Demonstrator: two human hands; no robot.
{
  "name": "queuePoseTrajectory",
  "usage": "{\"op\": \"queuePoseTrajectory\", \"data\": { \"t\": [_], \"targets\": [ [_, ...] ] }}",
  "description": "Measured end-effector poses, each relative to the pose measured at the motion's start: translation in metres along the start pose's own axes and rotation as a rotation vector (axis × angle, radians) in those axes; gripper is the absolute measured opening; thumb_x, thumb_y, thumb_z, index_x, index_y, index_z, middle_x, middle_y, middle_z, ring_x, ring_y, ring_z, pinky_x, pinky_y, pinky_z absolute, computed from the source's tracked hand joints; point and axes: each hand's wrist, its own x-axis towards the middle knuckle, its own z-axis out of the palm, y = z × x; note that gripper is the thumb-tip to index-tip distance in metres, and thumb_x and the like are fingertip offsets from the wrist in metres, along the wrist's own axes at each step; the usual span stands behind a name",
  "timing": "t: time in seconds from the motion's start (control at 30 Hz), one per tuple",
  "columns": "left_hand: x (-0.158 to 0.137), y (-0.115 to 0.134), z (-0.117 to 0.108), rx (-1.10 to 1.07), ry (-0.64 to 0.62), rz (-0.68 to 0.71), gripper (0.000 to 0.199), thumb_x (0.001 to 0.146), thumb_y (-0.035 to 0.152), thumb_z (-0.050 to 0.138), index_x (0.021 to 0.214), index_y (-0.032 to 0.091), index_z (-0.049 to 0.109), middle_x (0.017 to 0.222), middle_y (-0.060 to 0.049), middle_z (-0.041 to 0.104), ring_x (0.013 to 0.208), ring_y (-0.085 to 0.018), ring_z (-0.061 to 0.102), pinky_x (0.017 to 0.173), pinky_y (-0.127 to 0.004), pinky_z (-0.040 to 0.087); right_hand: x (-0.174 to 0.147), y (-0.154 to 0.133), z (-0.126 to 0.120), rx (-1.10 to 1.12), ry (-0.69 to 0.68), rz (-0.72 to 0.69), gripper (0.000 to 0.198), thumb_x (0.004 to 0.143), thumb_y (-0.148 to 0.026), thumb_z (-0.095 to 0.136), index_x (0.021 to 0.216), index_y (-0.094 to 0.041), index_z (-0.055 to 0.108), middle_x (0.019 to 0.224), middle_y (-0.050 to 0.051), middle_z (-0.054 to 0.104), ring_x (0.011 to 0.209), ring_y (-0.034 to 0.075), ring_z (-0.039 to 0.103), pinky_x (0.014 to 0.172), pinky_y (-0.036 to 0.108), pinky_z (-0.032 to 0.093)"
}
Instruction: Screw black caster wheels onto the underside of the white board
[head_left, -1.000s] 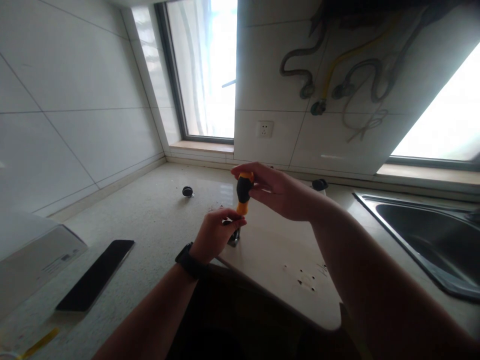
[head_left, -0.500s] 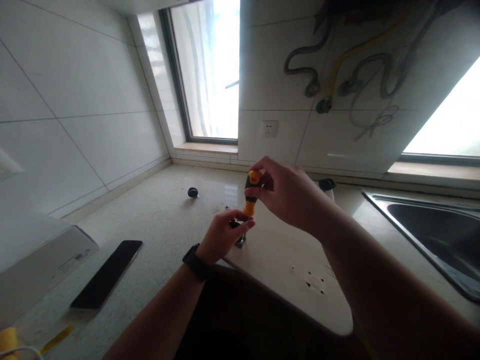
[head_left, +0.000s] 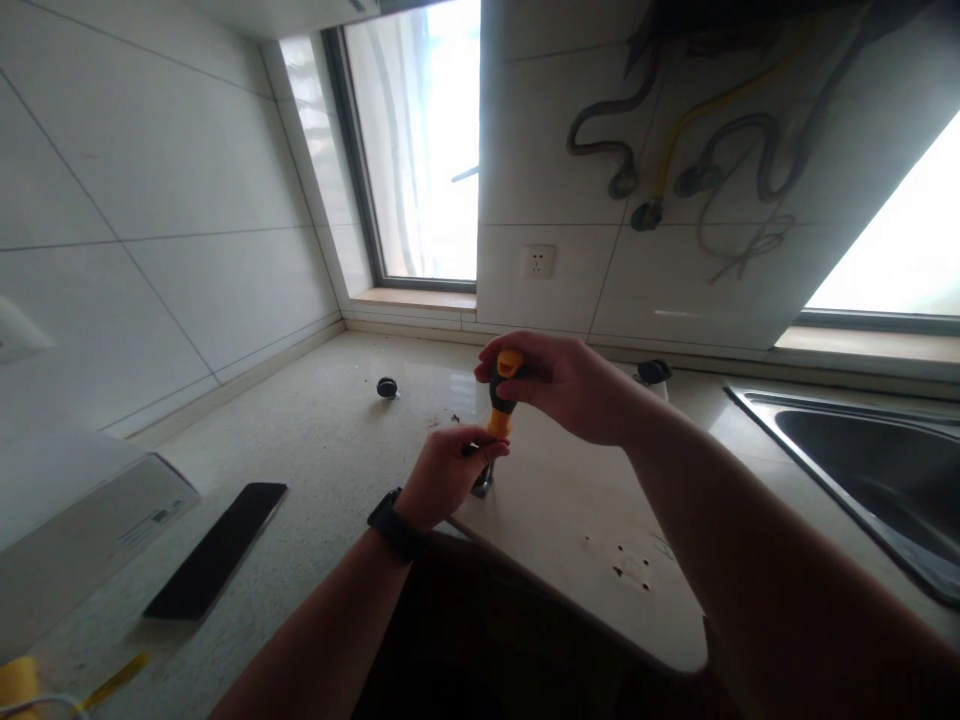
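A yellow-and-black screwdriver [head_left: 501,392] stands nearly upright, tip down. My right hand [head_left: 559,385] is closed around its handle from the right. My left hand [head_left: 454,465], with a dark watch on the wrist, pinches at the handle's lower end, where the shaft starts. Below these fingers a small caster with a metal plate [head_left: 482,484] sits on the near left edge of a pale board [head_left: 555,500]; the left hand partly covers it. The screwdriver's tip is hidden. Several screw holes [head_left: 631,568] show at the board's near right end.
A loose caster wheel [head_left: 387,388] lies left of the board, another black caster [head_left: 654,372] at its far right. A dark phone-like slab [head_left: 217,550] and a pale box [head_left: 97,540] rest on the speckled counter [head_left: 330,470]. A metal sink [head_left: 847,450] is at right.
My right hand's fingers have shifted around the screwdriver's handle, now reaching further over to its left side. The left hand keeps its place at the lower end.
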Motion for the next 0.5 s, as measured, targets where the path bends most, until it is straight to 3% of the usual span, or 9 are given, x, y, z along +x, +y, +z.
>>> {"op": "queuePoseTrajectory", "data": {
  "t": [0.23, 0.33, 0.43, 0.5],
  "targets": [
    [-0.001, 0.001, 0.001, -0.036, 0.0, 0.016, 0.017, 0.091, 0.034, 0.073, 0.096, 0.02, 0.081, 0.098, -0.006, 0.081, 0.093, -0.02, 0.073, 0.085, -0.033, 0.053, -0.002, -0.003, 0.019, -0.352, 0.377, 0.086, 0.038, 0.073, -0.04, 0.088, 0.101, -0.02, 0.073, 0.088, 0.003, 0.075, 0.079, 0.02, 0.069, 0.074, 0.037, 0.053],
    [-0.002, 0.002, 0.003, -0.029, -0.009, 0.019, 0.017, 0.092, 0.034, 0.072, 0.097, 0.02, 0.081, 0.099, -0.006, 0.081, 0.094, -0.02, 0.073, 0.086, -0.034, 0.053, -0.002, -0.002, 0.025, -0.596, 0.532, 0.073, 0.035, 0.075, -0.045, 0.085, 0.093, -0.019, 0.07, 0.081, 0.003, 0.072, 0.071, 0.019, 0.064, 0.069, 0.036, 0.049],
    [-0.002, 0.003, 0.004, -0.017, 0.0, 0.015, 0.017, 0.092, 0.034, 0.072, 0.097, 0.02, 0.081, 0.1, -0.006, 0.081, 0.094, -0.021, 0.072, 0.085, -0.034, 0.053, -0.003, 0.002, 0.024, -0.643, 0.523, 0.023, 0.03, 0.083, -0.045, 0.078, 0.094, -0.019, 0.068, 0.083, 0.005, 0.072, 0.075, 0.019, 0.064, 0.076, 0.038, 0.051],
    [-0.001, 0.002, 0.005, -0.02, -0.004, 0.007, 0.017, 0.093, 0.034, 0.071, 0.096, 0.02, 0.08, 0.099, -0.007, 0.081, 0.093, -0.021, 0.073, 0.085, -0.034, 0.053, -0.004, 0.002, 0.02, -0.421, 0.364, 0.01, 0.036, 0.088, -0.042, 0.073, 0.115, -0.02, 0.065, 0.102, 0.008, 0.074, 0.089, 0.02, 0.069, 0.084, 0.038, 0.054]
  ]
}}
